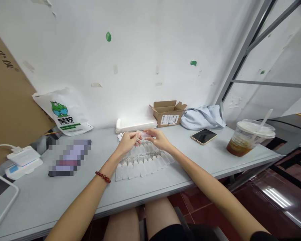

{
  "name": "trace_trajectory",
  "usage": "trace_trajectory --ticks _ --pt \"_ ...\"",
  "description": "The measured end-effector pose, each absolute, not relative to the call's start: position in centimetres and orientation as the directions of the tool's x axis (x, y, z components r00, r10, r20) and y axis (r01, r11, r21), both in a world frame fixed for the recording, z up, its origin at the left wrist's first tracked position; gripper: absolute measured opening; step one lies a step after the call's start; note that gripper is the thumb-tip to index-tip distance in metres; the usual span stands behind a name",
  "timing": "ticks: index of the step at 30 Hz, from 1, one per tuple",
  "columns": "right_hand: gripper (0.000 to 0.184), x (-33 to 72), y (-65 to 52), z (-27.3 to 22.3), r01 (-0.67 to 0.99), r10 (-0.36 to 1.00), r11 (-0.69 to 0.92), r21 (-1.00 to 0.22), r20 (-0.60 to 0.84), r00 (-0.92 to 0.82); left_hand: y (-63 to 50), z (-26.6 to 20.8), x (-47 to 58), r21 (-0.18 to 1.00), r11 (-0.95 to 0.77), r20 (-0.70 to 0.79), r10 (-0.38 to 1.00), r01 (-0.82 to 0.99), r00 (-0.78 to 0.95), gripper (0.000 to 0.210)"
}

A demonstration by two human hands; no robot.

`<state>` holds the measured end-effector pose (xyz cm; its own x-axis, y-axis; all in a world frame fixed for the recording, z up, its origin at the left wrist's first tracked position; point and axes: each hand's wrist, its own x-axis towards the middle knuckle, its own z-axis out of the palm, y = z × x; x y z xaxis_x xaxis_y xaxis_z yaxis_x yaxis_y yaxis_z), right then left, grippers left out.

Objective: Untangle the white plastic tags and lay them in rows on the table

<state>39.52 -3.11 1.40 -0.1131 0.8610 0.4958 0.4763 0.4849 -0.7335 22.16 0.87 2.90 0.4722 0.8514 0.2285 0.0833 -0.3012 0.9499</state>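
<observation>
My left hand (129,140), a red bead bracelet on its wrist, is closed in a pinch on a thin white string (137,137). Facing it, my right hand (158,138) has its fingertips together at a small translucent plastic piece (142,134) between the hands, partly hidden by the fingers. Below both hands, several translucent, round-topped plastic tags (143,167) with thin strings lie side by side in rows on the grey table (90,194). A small white bundle (120,136) sits just left of my left hand.
Behind the hands are a stack of white flat pieces (135,125) and an open cardboard box (169,115). To the right lie a blue cloth (203,117), a phone (203,136) and a drink cup (248,139). Leftward are a white bag (65,113) and a cabled white device (23,162).
</observation>
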Motion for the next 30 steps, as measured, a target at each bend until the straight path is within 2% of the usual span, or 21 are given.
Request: trace_trajectory --ticks 9,14,16,19,22,26,30 --pt "0.04 39.7 -3.3 1.6 0.482 0.859 0.507 -0.714 0.461 -0.221 0.1 3.2 22.6 0.942 -0.304 0.177 0.812 0.144 0.556 0.034" --pt "0.038 39.6 -3.0 1.3 0.568 0.863 0.482 -0.667 0.475 -0.174 0.5 3.0 22.3 0.873 -0.42 0.213 0.785 0.247 0.582 0.027" --pt "0.037 39.7 -2.8 1.2 0.588 0.862 0.466 -0.661 0.49 -0.132 1.3 3.0 21.8 0.868 -0.414 0.219 0.814 0.273 0.538 0.024" --pt "0.034 40.1 -2.6 1.2 0.604 0.862 0.437 -0.666 0.502 -0.069 2.8 3.0 20.6 0.851 -0.404 0.278 0.888 0.336 0.366 0.021" --pt "0.033 40.5 -2.5 1.2 0.609 0.861 0.412 -0.678 0.509 -0.016 3.7 2.9 19.5 0.737 -0.485 0.389 0.874 0.471 0.292 0.018" --pt "0.031 40.6 -2.5 1.2 0.642 0.858 0.396 -0.656 0.514 -0.004 4.2 2.3 19.4 0.556 -0.601 0.406 0.799 0.574 0.443 0.017" --pt "0.03 40.2 -2.5 1.2 0.666 0.851 0.406 -0.626 0.525 -0.024 4.8 1.3 20.4 0.398 -0.644 0.434 0.76 0.653 0.484 0.016"
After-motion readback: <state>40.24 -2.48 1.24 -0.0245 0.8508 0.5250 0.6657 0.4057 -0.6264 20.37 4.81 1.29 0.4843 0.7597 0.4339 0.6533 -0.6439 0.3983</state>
